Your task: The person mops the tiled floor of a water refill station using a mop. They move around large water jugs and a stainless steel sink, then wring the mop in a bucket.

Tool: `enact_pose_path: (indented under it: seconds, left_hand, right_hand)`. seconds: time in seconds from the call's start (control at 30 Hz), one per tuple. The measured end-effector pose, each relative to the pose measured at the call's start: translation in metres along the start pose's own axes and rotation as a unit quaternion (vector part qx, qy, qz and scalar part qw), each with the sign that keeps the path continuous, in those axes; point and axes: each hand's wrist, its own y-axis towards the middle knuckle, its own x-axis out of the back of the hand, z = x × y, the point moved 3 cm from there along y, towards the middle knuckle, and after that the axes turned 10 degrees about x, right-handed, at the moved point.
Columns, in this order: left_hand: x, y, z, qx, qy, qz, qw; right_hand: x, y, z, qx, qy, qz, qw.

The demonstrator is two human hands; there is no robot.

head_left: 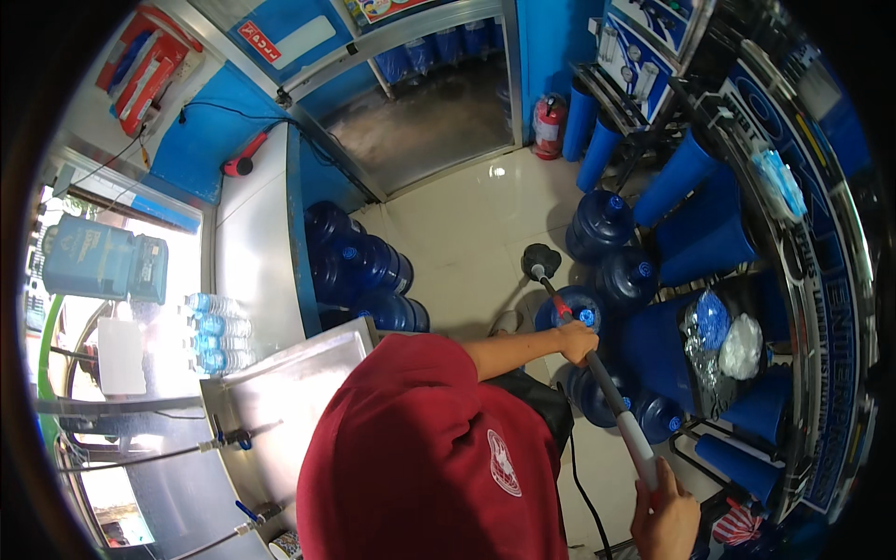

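My left hand (579,343) is wrapped round the dark shaft of a long-handled floor tool (609,386). Its small dark head (540,260) rests on or just above the tiled floor, and I cannot make out its exact kind. Lower down, my right hand (666,515) grips the red and white handle end. The tool slants across a blue water jug (571,306), close to my left hand. Other big blue jugs (602,222) stand to the right of the tool's head. A black cord (576,467) runs over the floor beside my body.
Several blue jugs (359,266) crowd beneath the counter (252,201) at left. Small water bottles (217,331) stand by a steel sink (350,347). A red fire extinguisher (549,127) is beside the glass door (420,121). Blue cylinders and a rack (793,271) line the right.
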Motion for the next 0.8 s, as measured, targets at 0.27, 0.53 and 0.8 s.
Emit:
enact_pose_path:
  seconds: [0.27,0.53,0.8]
  left_hand:
    - [0.038,0.040,0.070,0.017,-0.094,-0.082,0.992]
    - [0.100,0.051,0.230,0.139,-0.084,-0.234,0.959]
    - [0.148,0.032,0.353,0.404,0.186,-0.118,0.888]
  right_hand:
    - [0.021,0.106,-0.019,0.015,0.106,0.020,0.994]
    - [0.010,0.253,0.036,0.110,0.100,-0.035,0.988]
    - [-0.069,0.350,0.099,0.215,-0.020,0.044,0.975]
